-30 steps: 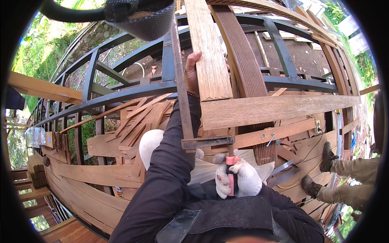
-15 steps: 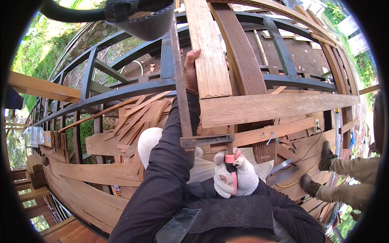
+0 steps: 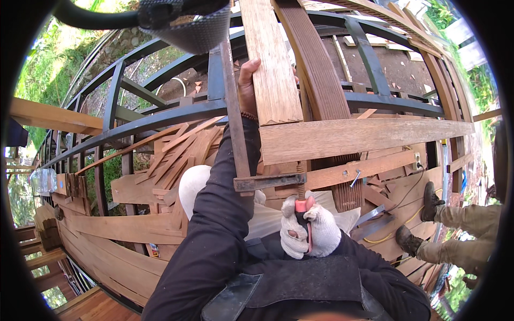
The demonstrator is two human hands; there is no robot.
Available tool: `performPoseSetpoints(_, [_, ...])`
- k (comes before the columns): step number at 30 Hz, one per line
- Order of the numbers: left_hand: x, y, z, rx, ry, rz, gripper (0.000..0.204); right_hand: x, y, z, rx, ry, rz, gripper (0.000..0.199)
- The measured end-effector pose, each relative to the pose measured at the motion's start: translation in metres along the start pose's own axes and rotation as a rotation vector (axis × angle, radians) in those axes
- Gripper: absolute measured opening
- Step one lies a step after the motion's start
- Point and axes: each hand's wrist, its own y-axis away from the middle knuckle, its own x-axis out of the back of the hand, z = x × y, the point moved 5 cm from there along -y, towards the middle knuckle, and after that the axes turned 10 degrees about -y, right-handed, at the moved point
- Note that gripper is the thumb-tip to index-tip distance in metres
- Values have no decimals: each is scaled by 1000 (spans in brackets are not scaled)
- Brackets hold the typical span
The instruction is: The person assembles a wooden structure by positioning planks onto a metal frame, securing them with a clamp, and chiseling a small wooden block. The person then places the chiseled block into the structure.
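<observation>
My bare left hand (image 3: 248, 80) is closed around the edge of a pale wooden board (image 3: 273, 69) that runs away from me. Its far fingers are mostly hidden behind the wood. Across the near end of that board lies a horizontal plank (image 3: 364, 140). A long bar clamp (image 3: 236, 117) stretches along the left side, with its sliding arm (image 3: 267, 183) and threaded screw just below the plank. In a white knit glove, my right hand (image 3: 322, 231) is wrapped around the clamp's red and black handle. A grooved brown board (image 3: 316, 67) lies right of the pale one.
Dark metal framing (image 3: 160, 115) spans the far side above the ground. Loose wooden strips (image 3: 187, 155) are piled at the left. A co-worker's boots (image 3: 409, 242) stand on planks at the right, near a cable (image 3: 409, 187). A dark mesh-covered object (image 3: 184, 27) hangs at the top.
Boards, clamp and both hands have shifted slightly left in the picture. My gloved right hand has turned a little on the clamp handle. The left hand keeps its hold.
</observation>
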Motion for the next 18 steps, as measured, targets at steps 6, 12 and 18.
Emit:
performPoseSetpoints(6, [-1, 2, 1, -8, -26, 26, 86, 3, 6, -2, 172, 348, 330, 38])
performPoseSetpoints(12, [-2, 1, -1, -7, -9, 16, 85, 11, -7, 5, -69, -133, -183, 54])
performPoseSetpoints(18, [-3, 3, -1, 18, 13, 16, 86, -6, 5, 1, 209, 262, 318, 43])
